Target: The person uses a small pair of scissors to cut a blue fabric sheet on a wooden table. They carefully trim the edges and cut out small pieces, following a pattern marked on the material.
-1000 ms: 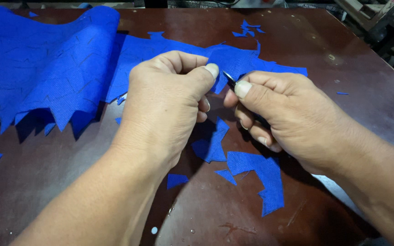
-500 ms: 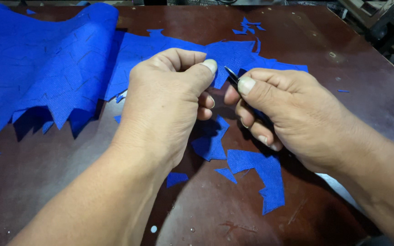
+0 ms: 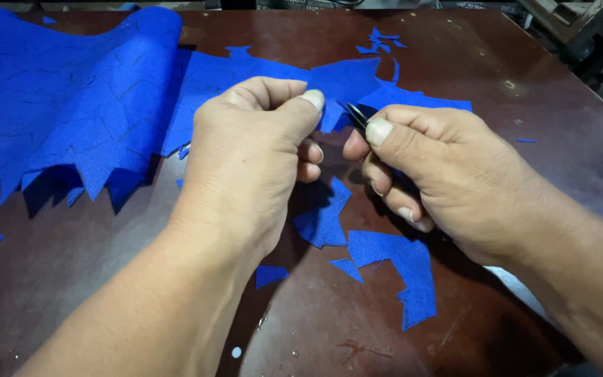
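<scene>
Both forearms reach in from the near edge, hands meeting above the dark brown wooden table (image 3: 525, 84). The left hand (image 3: 249, 160) is curled, thumb and fingers pinching the edge of the large blue woven fabric sheet (image 3: 71, 98). The right hand (image 3: 441, 174) grips small black-handled scissors (image 3: 356, 115), blades pointing at that pinched edge. Jagged blue fabric offcuts (image 3: 399, 269) lie on the table just below the hands.

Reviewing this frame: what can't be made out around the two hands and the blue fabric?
- Head view: the dark tool in the right hand shows only its tip; fingers hide the rest.
- What the left hand pinches is behind its thumb and fingers.
- The blue fabric sheet is cut off by the left and top edges.
- A pale object under the right forearm is mostly covered.
</scene>
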